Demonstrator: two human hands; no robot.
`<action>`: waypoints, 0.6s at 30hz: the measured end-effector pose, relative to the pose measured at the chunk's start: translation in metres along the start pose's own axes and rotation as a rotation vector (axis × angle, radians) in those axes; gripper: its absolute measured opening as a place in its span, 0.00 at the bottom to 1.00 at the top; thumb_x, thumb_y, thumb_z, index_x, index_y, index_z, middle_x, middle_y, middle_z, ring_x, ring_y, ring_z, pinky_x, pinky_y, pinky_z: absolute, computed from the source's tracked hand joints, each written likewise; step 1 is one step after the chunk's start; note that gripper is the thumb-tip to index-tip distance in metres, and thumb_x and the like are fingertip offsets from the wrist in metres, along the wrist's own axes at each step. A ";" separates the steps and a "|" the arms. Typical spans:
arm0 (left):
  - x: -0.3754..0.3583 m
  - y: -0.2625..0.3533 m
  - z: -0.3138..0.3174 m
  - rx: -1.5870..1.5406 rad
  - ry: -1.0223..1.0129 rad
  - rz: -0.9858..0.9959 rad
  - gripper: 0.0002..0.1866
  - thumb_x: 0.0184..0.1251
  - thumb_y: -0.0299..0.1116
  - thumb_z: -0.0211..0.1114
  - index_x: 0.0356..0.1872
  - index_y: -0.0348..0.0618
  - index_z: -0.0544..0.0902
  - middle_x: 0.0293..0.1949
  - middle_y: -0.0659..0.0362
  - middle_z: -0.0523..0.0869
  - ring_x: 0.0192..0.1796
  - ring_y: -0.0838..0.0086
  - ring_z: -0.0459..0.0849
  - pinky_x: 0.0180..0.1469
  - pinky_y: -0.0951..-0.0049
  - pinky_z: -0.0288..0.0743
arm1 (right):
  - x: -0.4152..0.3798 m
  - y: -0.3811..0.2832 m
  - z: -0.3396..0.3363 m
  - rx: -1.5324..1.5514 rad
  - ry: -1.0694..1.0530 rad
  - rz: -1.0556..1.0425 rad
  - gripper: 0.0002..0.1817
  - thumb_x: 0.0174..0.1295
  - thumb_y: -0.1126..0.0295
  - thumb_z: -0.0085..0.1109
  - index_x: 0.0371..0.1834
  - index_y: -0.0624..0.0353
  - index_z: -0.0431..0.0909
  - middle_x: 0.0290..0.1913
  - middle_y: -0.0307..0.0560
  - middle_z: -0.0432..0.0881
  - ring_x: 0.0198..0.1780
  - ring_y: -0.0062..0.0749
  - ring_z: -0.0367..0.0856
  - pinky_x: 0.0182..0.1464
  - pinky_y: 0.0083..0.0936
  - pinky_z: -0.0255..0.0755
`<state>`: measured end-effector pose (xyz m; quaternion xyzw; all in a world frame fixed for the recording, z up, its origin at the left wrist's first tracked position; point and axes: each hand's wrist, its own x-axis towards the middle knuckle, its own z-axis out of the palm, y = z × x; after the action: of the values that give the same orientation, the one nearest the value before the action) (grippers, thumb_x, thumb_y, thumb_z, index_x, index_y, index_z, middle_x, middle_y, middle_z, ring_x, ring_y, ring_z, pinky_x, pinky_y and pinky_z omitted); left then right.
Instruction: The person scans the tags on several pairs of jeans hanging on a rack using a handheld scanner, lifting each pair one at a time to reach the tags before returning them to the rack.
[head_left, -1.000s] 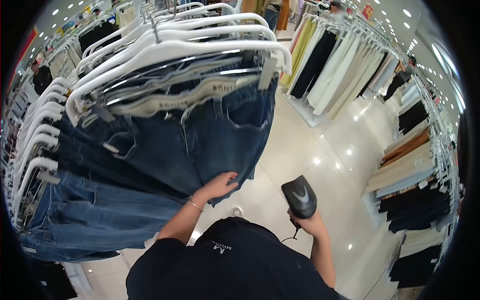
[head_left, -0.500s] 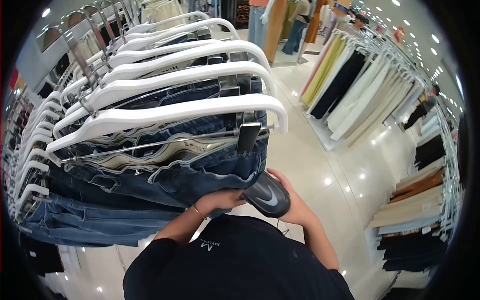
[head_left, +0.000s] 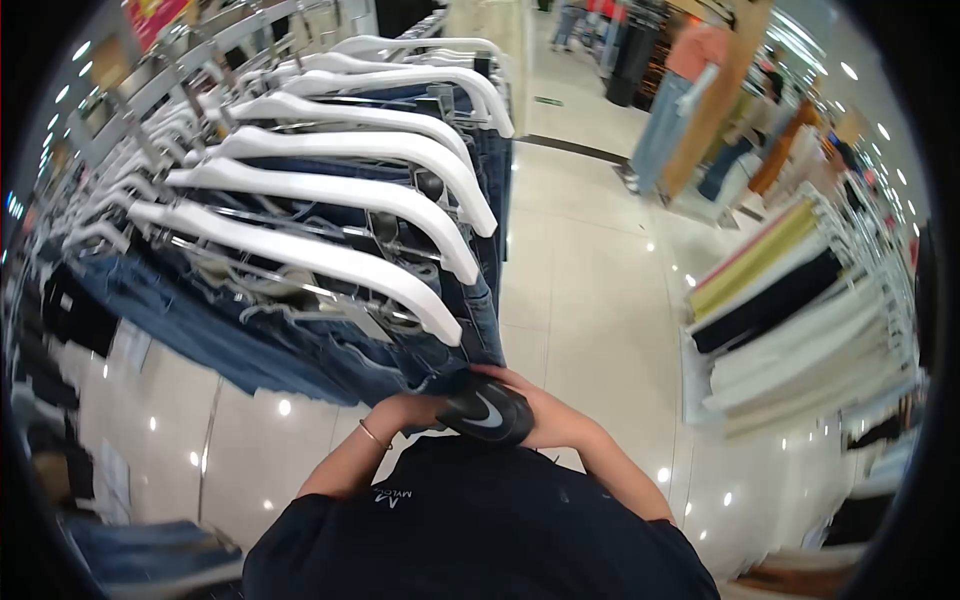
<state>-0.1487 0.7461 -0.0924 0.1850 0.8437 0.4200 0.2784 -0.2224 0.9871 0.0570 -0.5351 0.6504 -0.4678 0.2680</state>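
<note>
A dark steamer-like device (head_left: 487, 410) with a grey curved mark is in my right hand (head_left: 545, 412), whose fingers wrap round its far side. My left hand (head_left: 408, 411) is at the lower edge of the blue jeans (head_left: 370, 365), touching the device's left side; its fingertips are hidden. The jeans hang from the nearest white hanger (head_left: 300, 248), clipped at the waist. More white hangers with jeans are lined up behind it.
Racks of trousers (head_left: 770, 300) stand to the right across the tiled floor (head_left: 580, 270). A mannequin in a pink top and jeans (head_left: 675, 100) is at the back. Further clothes hang at the left, and folded-looking blue garments (head_left: 150, 550) are at the lower left.
The view has turned to the right, and the hangers now slant down towards my hands. Both hands and the device sit further left in view, closer to each other.
</note>
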 end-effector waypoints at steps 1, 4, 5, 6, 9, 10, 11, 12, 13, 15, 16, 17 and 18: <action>0.002 0.002 0.003 0.033 0.042 -0.103 0.27 0.61 0.39 0.63 0.61 0.44 0.70 0.63 0.53 0.70 0.65 0.67 0.68 0.68 0.69 0.56 | 0.000 0.002 -0.007 0.039 -0.038 0.020 0.34 0.45 0.72 0.65 0.60 0.64 0.66 0.69 0.53 0.57 0.67 0.45 0.62 0.66 0.31 0.57; -0.004 0.035 0.008 0.105 0.323 -0.220 0.19 0.54 0.38 0.65 0.47 0.45 0.80 0.47 0.51 0.82 0.51 0.62 0.79 0.54 0.67 0.70 | 0.006 0.010 -0.026 0.087 -0.148 0.055 0.36 0.45 0.73 0.65 0.62 0.65 0.64 0.69 0.53 0.57 0.67 0.45 0.62 0.67 0.31 0.57; -0.009 0.054 0.008 0.063 0.428 -0.237 0.18 0.52 0.37 0.65 0.45 0.44 0.81 0.44 0.48 0.83 0.47 0.60 0.81 0.50 0.67 0.73 | 0.008 0.014 -0.030 0.072 -0.179 0.040 0.37 0.45 0.73 0.65 0.62 0.65 0.63 0.68 0.53 0.58 0.67 0.44 0.62 0.67 0.30 0.56; -0.014 0.070 0.008 0.022 0.535 -0.257 0.17 0.50 0.36 0.64 0.43 0.44 0.81 0.40 0.46 0.84 0.43 0.57 0.83 0.46 0.66 0.75 | 0.011 0.017 -0.034 0.058 -0.212 0.025 0.37 0.45 0.73 0.65 0.62 0.65 0.63 0.68 0.53 0.59 0.67 0.44 0.62 0.67 0.30 0.56; -0.025 0.123 0.001 -0.165 0.623 -0.359 0.15 0.55 0.30 0.59 0.44 0.37 0.80 0.42 0.44 0.83 0.46 0.55 0.82 0.47 0.65 0.74 | 0.023 0.022 -0.040 0.132 -0.274 -0.005 0.45 0.42 0.74 0.68 0.67 0.61 0.56 0.66 0.51 0.62 0.65 0.40 0.64 0.66 0.29 0.56; -0.026 0.111 0.014 -0.091 0.800 -0.260 0.15 0.56 0.27 0.57 0.45 0.34 0.78 0.44 0.44 0.82 0.46 0.55 0.81 0.47 0.66 0.74 | 0.026 0.023 -0.041 0.150 -0.292 -0.021 0.49 0.41 0.75 0.69 0.69 0.59 0.53 0.64 0.52 0.64 0.65 0.38 0.64 0.66 0.28 0.56; -0.034 0.101 0.024 -0.083 0.843 -0.297 0.15 0.57 0.28 0.58 0.46 0.34 0.78 0.43 0.45 0.83 0.46 0.57 0.81 0.48 0.68 0.74 | 0.031 0.030 -0.041 0.171 -0.325 -0.030 0.49 0.39 0.75 0.70 0.69 0.58 0.53 0.65 0.51 0.64 0.65 0.38 0.65 0.66 0.28 0.56; -0.044 0.099 0.029 -0.071 0.883 -0.334 0.15 0.58 0.29 0.59 0.46 0.34 0.77 0.43 0.46 0.83 0.46 0.59 0.82 0.48 0.69 0.74 | 0.037 0.029 -0.043 0.169 -0.380 -0.065 0.45 0.41 0.74 0.69 0.67 0.59 0.57 0.66 0.52 0.61 0.66 0.40 0.63 0.67 0.29 0.55; -0.056 0.114 0.027 -0.104 0.949 -0.400 0.15 0.60 0.29 0.58 0.46 0.33 0.77 0.42 0.47 0.83 0.46 0.61 0.82 0.49 0.69 0.74 | 0.044 0.028 -0.044 0.168 -0.430 -0.100 0.41 0.42 0.74 0.69 0.64 0.61 0.61 0.68 0.52 0.58 0.67 0.42 0.61 0.67 0.30 0.55; -0.082 0.146 0.026 -0.173 1.069 -0.532 0.14 0.63 0.30 0.58 0.47 0.33 0.77 0.42 0.49 0.83 0.46 0.65 0.82 0.49 0.70 0.74 | 0.055 0.033 -0.044 0.154 -0.517 -0.140 0.37 0.43 0.72 0.68 0.61 0.62 0.66 0.69 0.54 0.55 0.68 0.45 0.59 0.68 0.31 0.54; -0.091 0.144 0.030 -0.207 1.166 -0.516 0.13 0.64 0.31 0.57 0.47 0.33 0.77 0.42 0.50 0.83 0.46 0.66 0.82 0.50 0.70 0.74 | 0.057 0.040 -0.045 0.141 -0.551 -0.144 0.37 0.43 0.72 0.68 0.61 0.62 0.66 0.69 0.56 0.56 0.68 0.45 0.59 0.68 0.31 0.54; -0.102 0.140 0.034 -0.232 1.261 -0.496 0.13 0.66 0.31 0.56 0.47 0.33 0.78 0.42 0.51 0.83 0.46 0.68 0.82 0.50 0.70 0.74 | 0.061 0.045 -0.046 0.126 -0.578 -0.153 0.37 0.42 0.71 0.69 0.61 0.63 0.67 0.68 0.57 0.57 0.68 0.46 0.59 0.68 0.31 0.54; -0.110 0.138 0.033 -0.245 1.352 -0.472 0.13 0.67 0.31 0.56 0.47 0.33 0.78 0.42 0.52 0.83 0.46 0.69 0.82 0.50 0.70 0.74 | 0.064 0.050 -0.047 0.118 -0.589 -0.157 0.37 0.42 0.71 0.69 0.61 0.63 0.66 0.68 0.58 0.58 0.68 0.47 0.59 0.67 0.31 0.54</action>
<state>-0.0318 0.7855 0.0383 -0.3346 0.7956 0.4629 -0.2021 -0.3023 0.9410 0.0418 -0.6797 0.4730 -0.3489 0.4387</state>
